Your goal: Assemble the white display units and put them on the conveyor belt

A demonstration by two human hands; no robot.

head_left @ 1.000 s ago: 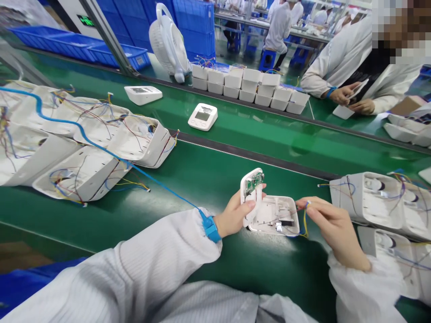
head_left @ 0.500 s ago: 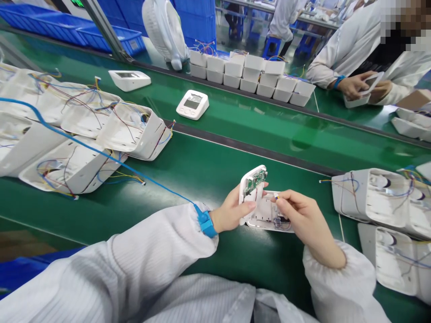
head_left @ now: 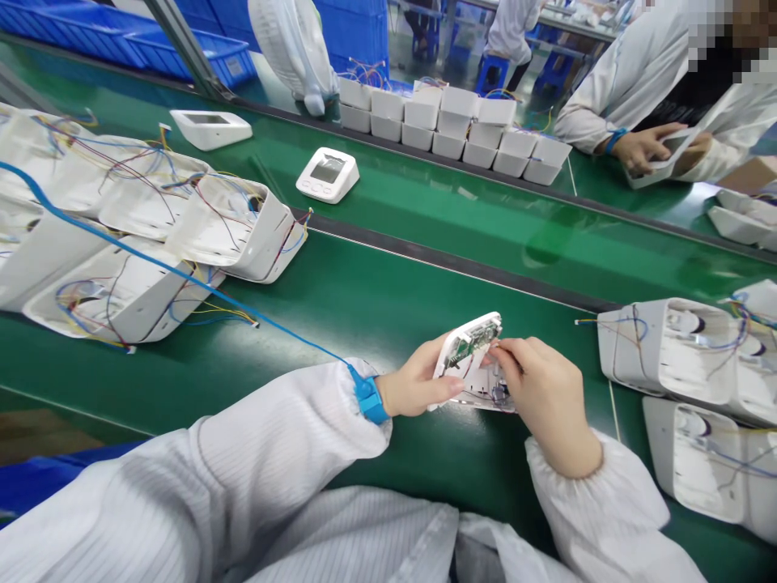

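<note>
My left hand (head_left: 425, 380) holds a white device cover with a green circuit board (head_left: 477, 338), tilted up over the table. Below and behind it lies a white lower housing (head_left: 486, 397) with thin wires inside. My right hand (head_left: 540, 389) is pinched at the board's right edge; in the earlier view it held a small white connector, now hidden by the fingers. A blue wrist strap (head_left: 370, 398) with a blue cord circles my left wrist.
Wired white housings stand at the left (head_left: 231, 227) and right (head_left: 698, 340). Two finished-looking devices (head_left: 328, 174) sit on the green strip beyond a dark rail. Across it are stacked white housings (head_left: 449, 121), a fan (head_left: 291, 48) and a person's hands (head_left: 649, 150).
My right hand has moved left and up to the board's edge with its fingertips. The cover has tilted further over the housing. The two devices on the strip have shifted left.
</note>
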